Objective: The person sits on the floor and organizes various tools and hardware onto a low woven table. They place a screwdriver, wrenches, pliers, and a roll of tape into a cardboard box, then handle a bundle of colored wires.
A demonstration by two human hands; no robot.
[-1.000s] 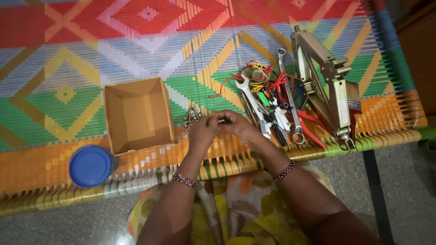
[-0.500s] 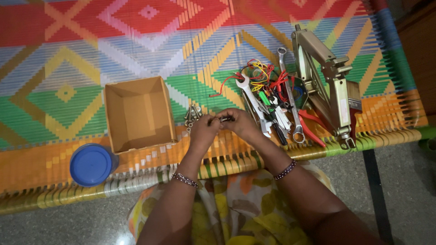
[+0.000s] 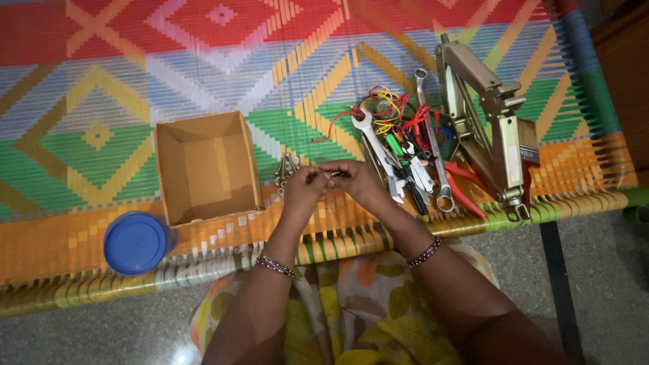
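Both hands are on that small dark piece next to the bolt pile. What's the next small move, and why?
Probably carry the small dark piece left and drop it into the box. The left hand and right hand pinch it together, the box stands open and empty, and the bolts lie loose beside it.

The woven mat (image 3: pixel 203 61) carries red, green, blue, orange and white diamonds and zigzags, with an orange and yellow border at six o'clock. The cardboard box (image 3: pixel 206 169) at nine o'clock is plain tan. A round lid (image 3: pixel 135 243) at eight o'clock is solid blue. At two o'clock, wires (image 3: pixel 389 108) tangle in red, yellow and green, beside silver spanners (image 3: pixel 378 152) and a dull gold jack (image 3: pixel 483 115). Red pliers handles (image 3: pixel 463 189) show below. The garment (image 3: pixel 345 304) looks cream with yellow and orange leaves, perhaps floral.
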